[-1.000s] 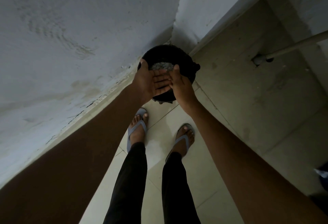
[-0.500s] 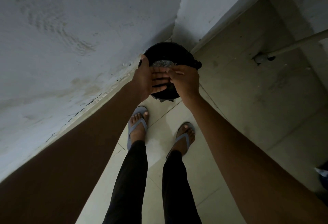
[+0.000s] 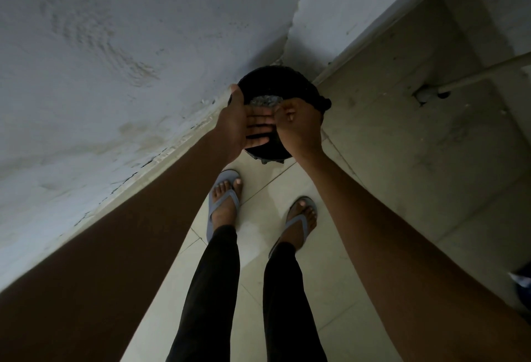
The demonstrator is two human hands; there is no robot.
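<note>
A black round bucket (image 3: 275,80) stands on the floor in the corner of two walls, with grey crumbly material (image 3: 265,101) inside it. Both my hands are above its opening. My left hand (image 3: 241,123) is flat with straight fingers, palm turned up and to the right. My right hand (image 3: 301,129) has its fingers curled, and its knuckles lie against the fingertips of my left hand. I see nothing held in either hand. The hands hide the bucket's near half.
A rough white wall (image 3: 115,45) runs along the left. A pale pipe (image 3: 474,74) meets the tiled floor (image 3: 402,160) at the right. My feet in grey flip-flops (image 3: 224,203) stand just before the bucket. A dark object (image 3: 523,278) shows at the right edge.
My right hand has slid across my left palm toward the fingertips and curled its fingers. The left hand and the bucket stay where they were.
</note>
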